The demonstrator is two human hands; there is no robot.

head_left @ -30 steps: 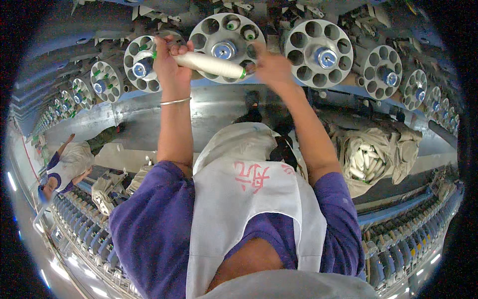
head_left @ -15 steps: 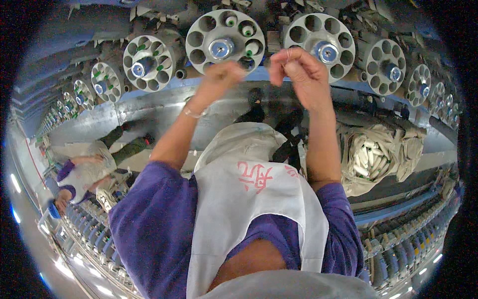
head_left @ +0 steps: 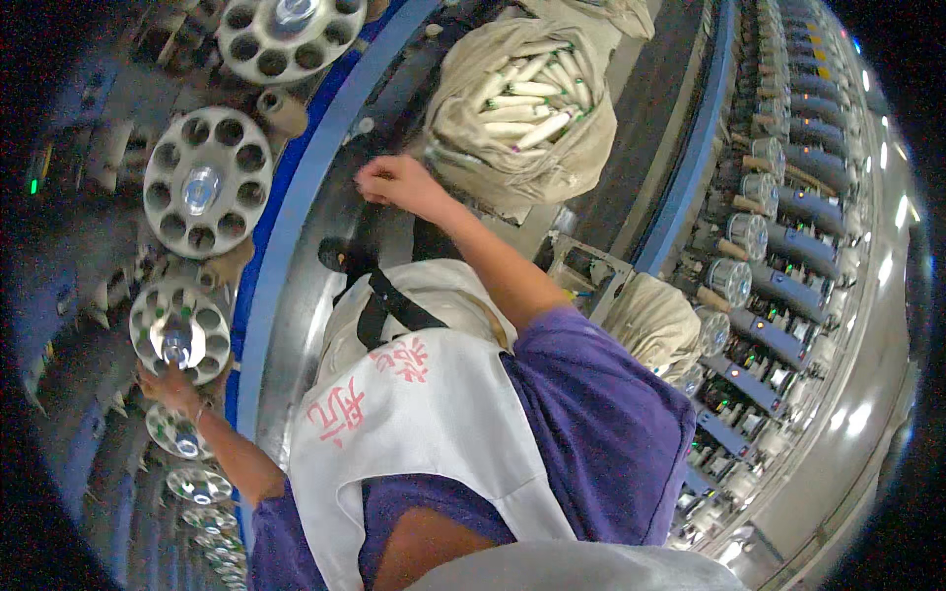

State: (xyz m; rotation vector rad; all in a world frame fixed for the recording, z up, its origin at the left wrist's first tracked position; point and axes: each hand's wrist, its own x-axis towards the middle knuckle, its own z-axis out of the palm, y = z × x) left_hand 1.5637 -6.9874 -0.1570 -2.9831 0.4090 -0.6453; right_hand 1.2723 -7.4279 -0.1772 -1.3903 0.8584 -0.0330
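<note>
My left hand (head_left: pixel 169 387) reaches to the lower edge of a round, pale bobbin magazine (head_left: pixel 141 330), close to its shiny hub. Its fingers look spread, with nothing visible in them, though they are small and dim here. Green tips show in some holes of this magazine. My right hand (head_left: pixel 399 185) hovers over the metal ledge, left of a beige cloth sack (head_left: pixel 463 182) heaped with white yarn bobbins (head_left: pixel 527 91). Its fingers are curled closed; whatever they may hold is too small to make out.
Another holed magazine (head_left: pixel 169 212) and one at the top (head_left: pixel 313 61) line the machine on the left, behind a blue rail (head_left: pixel 279 225). A second cloth sack (head_left: pixel 652 320) lies right of me. Machine units with blue panels (head_left: pixel 798 256) run along the right side.
My view has swung round to the right, bringing the bobbin sack ahead of me. My hands, close together before, are now far apart, the left at a magazine.
</note>
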